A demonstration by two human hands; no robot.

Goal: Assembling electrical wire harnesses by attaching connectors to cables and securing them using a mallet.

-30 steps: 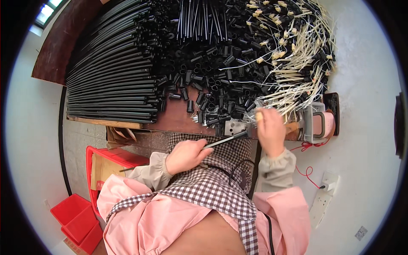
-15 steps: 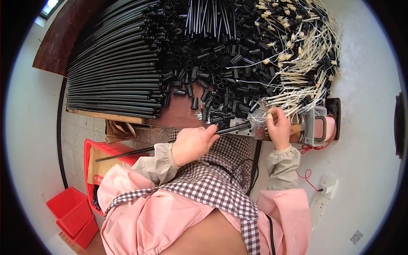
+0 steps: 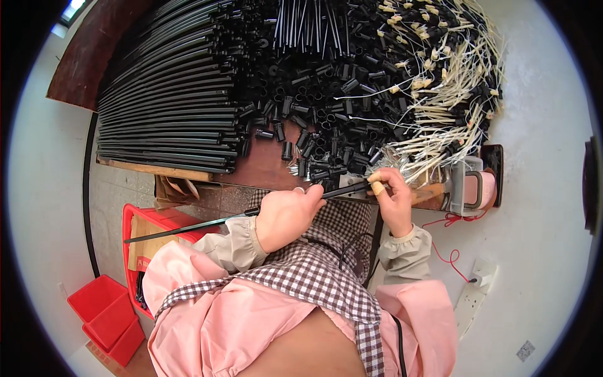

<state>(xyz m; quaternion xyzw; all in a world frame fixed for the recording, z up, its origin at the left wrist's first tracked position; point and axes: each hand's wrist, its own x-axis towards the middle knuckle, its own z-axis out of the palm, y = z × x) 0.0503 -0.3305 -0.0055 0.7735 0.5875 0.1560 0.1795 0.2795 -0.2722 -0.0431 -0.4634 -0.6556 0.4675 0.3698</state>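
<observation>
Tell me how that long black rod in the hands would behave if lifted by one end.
The rod looks thin and long, so it probably flexes slightly. It seems light, since the left hand grips it alone. Being round, it would likely roll.

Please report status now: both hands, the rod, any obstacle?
Left hand grip shut on long thin black rod. Right hand pinching the rod's tip end. Heap of short black plastic sleeves close ahead, not blocking.

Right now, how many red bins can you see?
3: one big red bin beside the left hand, holding cardboard, and two small red bins stacked lower left. More may be hidden.
</observation>
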